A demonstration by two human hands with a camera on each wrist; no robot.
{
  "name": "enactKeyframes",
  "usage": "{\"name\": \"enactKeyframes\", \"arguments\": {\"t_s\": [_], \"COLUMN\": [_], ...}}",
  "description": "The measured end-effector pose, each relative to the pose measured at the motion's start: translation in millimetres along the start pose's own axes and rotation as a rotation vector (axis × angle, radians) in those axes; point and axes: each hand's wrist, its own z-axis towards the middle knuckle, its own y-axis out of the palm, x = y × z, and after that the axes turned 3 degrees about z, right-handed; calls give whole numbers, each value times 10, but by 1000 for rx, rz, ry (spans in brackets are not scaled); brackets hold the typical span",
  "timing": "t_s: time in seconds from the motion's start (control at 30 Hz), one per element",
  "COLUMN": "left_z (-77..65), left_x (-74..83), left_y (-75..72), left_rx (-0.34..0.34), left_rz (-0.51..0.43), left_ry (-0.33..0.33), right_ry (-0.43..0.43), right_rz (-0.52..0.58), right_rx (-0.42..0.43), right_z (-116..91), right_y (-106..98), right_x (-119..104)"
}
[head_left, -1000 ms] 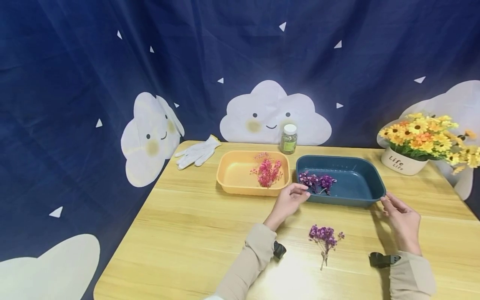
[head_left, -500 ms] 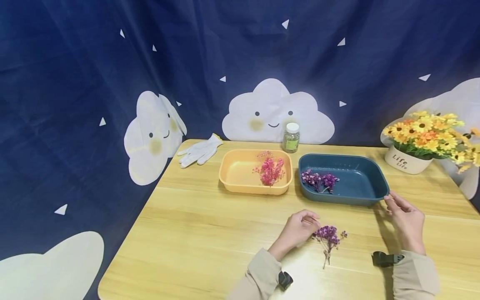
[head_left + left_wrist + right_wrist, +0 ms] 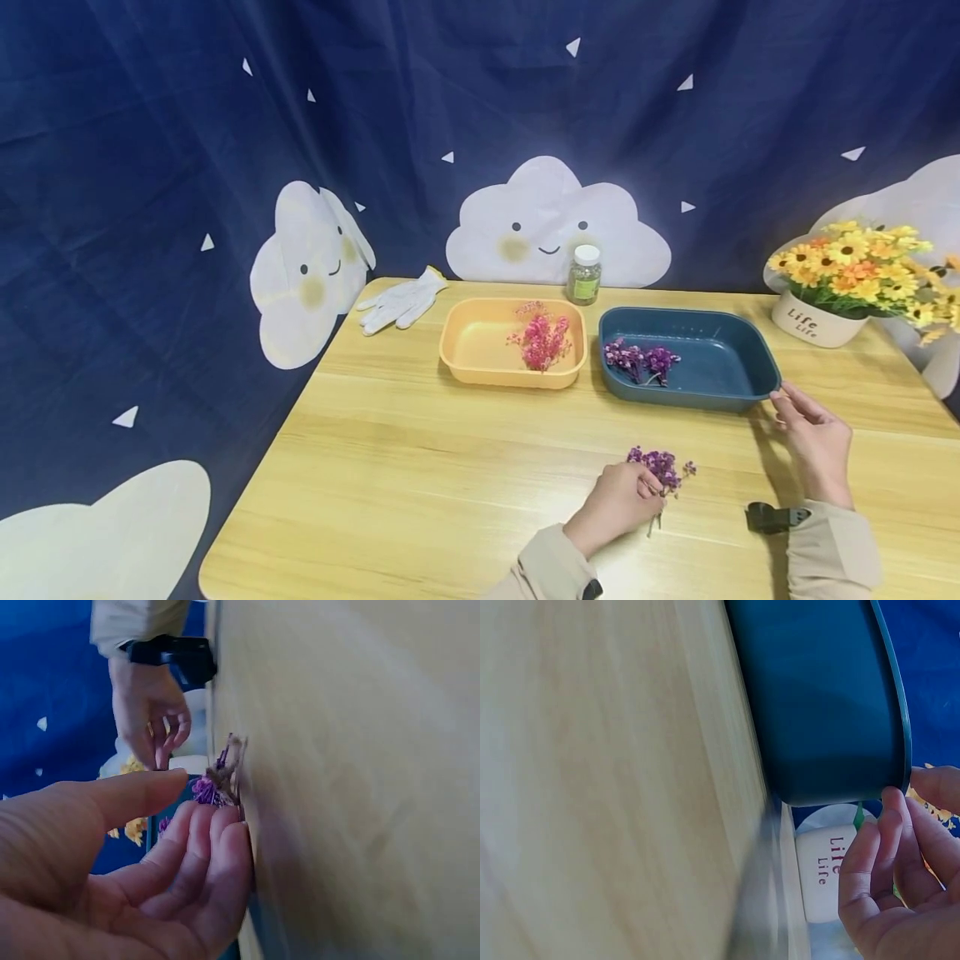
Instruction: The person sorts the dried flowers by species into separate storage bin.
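Note:
A small bunch of purple dried flowers (image 3: pixel 660 467) lies on the table, its stems tied near the lower end. Over those stems is my left hand (image 3: pixel 618 504). The left wrist view shows the thumb and fingers (image 3: pixel 217 847) apart, with the tied purple bunch (image 3: pixel 214 784) just beyond the gap. My right hand (image 3: pixel 817 442) pinches the near right corner of a dark blue tray (image 3: pixel 697 402) by its rim; the right wrist view shows thumb and fingertips meeting at the tray's edge (image 3: pixel 907 742). More purple flowers (image 3: pixel 641 362) lie at the tray's left end.
Left of the blue tray stands a yellow tray (image 3: pixel 513 377) holding pink dried flowers (image 3: pixel 543 342). Behind them is a lidded glass jar (image 3: pixel 584 279). A white glove (image 3: pixel 403 304) lies at back left, and a white pot (image 3: pixel 817 323) of yellow flowers stands at back right.
My left hand has moved from the blue tray's near left corner toward me, down to the stems of the loose purple bunch. The right hand has stayed at the tray's corner.

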Motion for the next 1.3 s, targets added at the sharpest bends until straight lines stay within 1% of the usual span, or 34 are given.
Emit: {"name": "enactKeyframes", "arguments": {"t_s": [0.1, 0.23, 0.3, 0.37, 0.47, 0.67, 0.77, 0.9, 1.17, 1.3], "left_z": [6, 7, 5, 6, 13, 33, 40, 44, 47, 50], "left_x": [38, 87, 99, 101, 92, 45, 17, -6, -35, -69], "left_y": [38, 64, 61, 54, 41, 6, -14, -38, -67, -85], "left_rx": [15, 23, 30, 38, 44, 38, 41, 53, 66, 60], "left_rz": [102, 193, 217, 215, 192, 101, 60, 33, -16, -86], "left_ry": [-10, -40, -43, -43, -45, -69, -60, -37, -58, -62], "right_ry": [-1, 0, -2, -4, -5, 2, 3, -8, -10, -2], "right_rz": [-3, -3, -3, -5, -9, -6, 9, 26, 26, 19], "right_rx": [9, 11, 11, 10, 7, -6, -10, -17, -16, -11], "right_z": [2, -2, -3, -1, 2, -11, -18, -20, -15, -11], "right_y": [5, 16, 21, 24, 23, 5, 0, 3, 4, -1], "right_x": [-2, -1, -1, -2, -4, -5, -8, -10, -4, 0]}}
